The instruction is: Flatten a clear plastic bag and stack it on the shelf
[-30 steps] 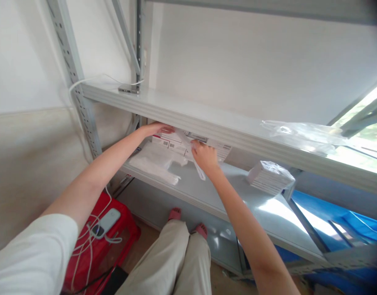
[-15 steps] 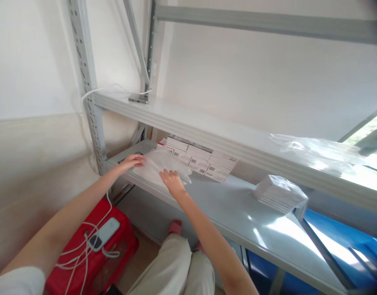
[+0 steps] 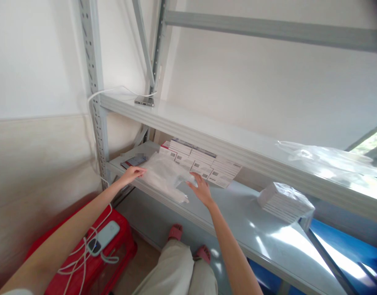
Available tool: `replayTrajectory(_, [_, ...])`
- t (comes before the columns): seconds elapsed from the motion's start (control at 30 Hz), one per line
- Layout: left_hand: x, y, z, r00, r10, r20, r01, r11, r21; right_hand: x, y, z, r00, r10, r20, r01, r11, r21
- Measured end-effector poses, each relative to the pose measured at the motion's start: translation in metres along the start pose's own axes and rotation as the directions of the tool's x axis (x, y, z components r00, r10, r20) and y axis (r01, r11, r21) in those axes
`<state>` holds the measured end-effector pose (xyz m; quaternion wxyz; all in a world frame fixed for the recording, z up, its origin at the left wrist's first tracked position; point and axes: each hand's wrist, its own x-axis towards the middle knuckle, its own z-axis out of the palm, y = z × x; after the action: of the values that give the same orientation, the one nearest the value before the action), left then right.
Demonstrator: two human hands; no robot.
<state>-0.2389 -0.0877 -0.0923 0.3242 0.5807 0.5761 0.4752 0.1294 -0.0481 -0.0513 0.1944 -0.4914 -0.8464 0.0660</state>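
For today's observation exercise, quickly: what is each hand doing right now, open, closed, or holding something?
Left hand: open, fingertips on the edge of the plastic bag.
Right hand: open, flat on the bag's other end, gripping nothing.

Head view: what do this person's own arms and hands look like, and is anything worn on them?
Both forearms are bare, with no sleeve in view. The left hand and right hand are bare too: no gloves, watch, bracelet or rings can be made out. No markings show. Fingers are slim, with short nails as far as can be told.
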Motion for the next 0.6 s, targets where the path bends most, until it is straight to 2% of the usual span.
replayTrajectory(0.07, [0.000, -0.002, 0.002, 1.000, -0.005, -0.020, 0.005, 1.000, -0.011, 0.003, 0.019, 0.002, 0.986, 0.150, -0.079, -0.160, 0.977, -0.138])
replayTrajectory(0.17, [0.003, -0.005, 0.005, 1.000, -0.016, -0.020, 0.015, 0.999, -0.046, 0.006, 0.032, 0.013, 0.975, 0.211, -0.064, -0.220, 0.940, -0.262])
replayTrajectory(0.37, [0.006, -0.013, 0.007, 0.999, 0.012, -0.041, -0.014, 0.998, -0.054, 0.013, 0.031, 0.025, 0.957, 0.279, -0.085, -0.290, 0.939, -0.187])
replayTrajectory(0.47, [0.003, -0.010, 0.007, 0.996, 0.042, -0.077, -0.048, 0.995, -0.086, 0.019, 0.032, 0.017, 0.944, 0.285, -0.165, -0.307, 0.943, -0.127])
replayTrajectory(0.6, [-0.004, 0.008, 0.008, 0.985, 0.108, -0.133, -0.114, 0.993, -0.038, 0.034, 0.031, 0.000, 0.943, 0.249, -0.223, -0.267, 0.962, -0.053])
